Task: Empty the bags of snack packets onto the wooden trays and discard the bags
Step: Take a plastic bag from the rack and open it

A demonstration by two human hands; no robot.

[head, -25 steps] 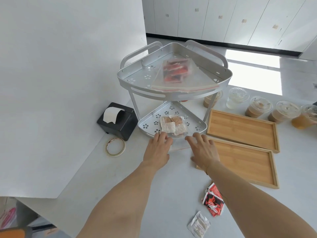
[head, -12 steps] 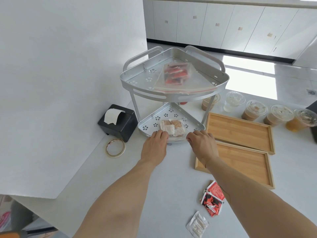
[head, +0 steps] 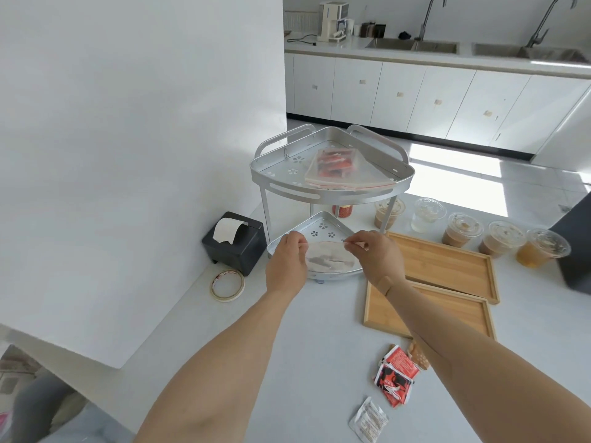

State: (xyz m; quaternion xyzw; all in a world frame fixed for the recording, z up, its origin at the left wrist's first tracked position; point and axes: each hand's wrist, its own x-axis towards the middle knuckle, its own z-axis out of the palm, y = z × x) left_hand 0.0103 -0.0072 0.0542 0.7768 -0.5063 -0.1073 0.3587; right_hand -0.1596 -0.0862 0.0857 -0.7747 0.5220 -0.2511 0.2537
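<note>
Nearest on the white counter [head: 303, 353], by its front edge, lie a pale sachet [head: 368, 419] and red snack packets [head: 396, 375]. Two wooden trays [head: 447, 302] sit side by side toward the right edge, both bare. The left hand [head: 286, 265] and the right hand [head: 379, 254] meet over the lower shelf of the metal corner rack [head: 331, 187], each closed in a pinch on the top edge of a clear bag [head: 331, 255] of pale packets, which hangs blurred just above that shelf. Left of the rack are a tape roll [head: 227, 285] and a black tissue box [head: 235, 243]. A second bag with red packets [head: 335, 164] lies on the upper shelf. Lidded drink cups [head: 502, 239] line the far edge behind the trays.
</note>
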